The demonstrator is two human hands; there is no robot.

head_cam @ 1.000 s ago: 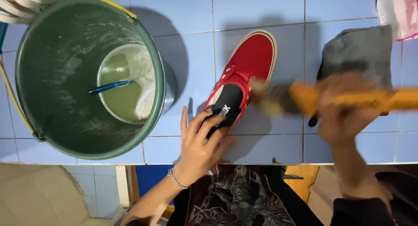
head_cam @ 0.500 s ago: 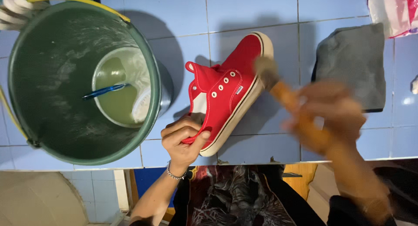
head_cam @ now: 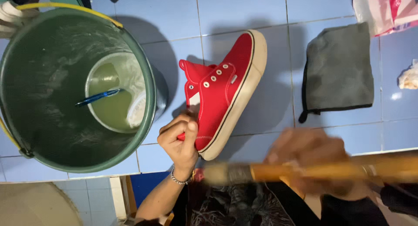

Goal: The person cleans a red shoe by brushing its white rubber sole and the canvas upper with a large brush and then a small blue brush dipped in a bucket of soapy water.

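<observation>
My left hand [head_cam: 179, 141] is curled around the heel end of the red shoe [head_cam: 222, 93], fingers folded over the collar and thumb pressed on the near side, wrist bent up from a forearm that rises from the lower left and carries a thin chain bracelet [head_cam: 179, 179]. The shoe lies tipped on its side on the blue tiled counter [head_cam: 244, 13], its pale rubber sole [head_cam: 244, 95] turned toward my right and the eyelet side facing up. Its long axis runs on a slant: heel near me at the counter's front edge, toe pointing away and to the right. The tongue flap sticks out toward the bucket.

My right hand [head_cam: 313, 160] is heavily blurred, low and right of the shoe, well clear of it. It is wrapped around the wooden handle of a brush [head_cam: 278, 171], which lies almost level across the view, bristle head pointing left and ending just beside my left wrist. I cannot make out the individual fingers through the blur.

Just left of the shoe stands a green bucket [head_cam: 52, 47] with a yellow bail; inside it sits a smaller pale tub of cloudy greenish liquid with a blue stick [head_cam: 98, 97] resting in it. Beyond the shoe's toe, to the right, a folded grey cloth [head_cam: 339, 73] lies flat on the tiles.
</observation>
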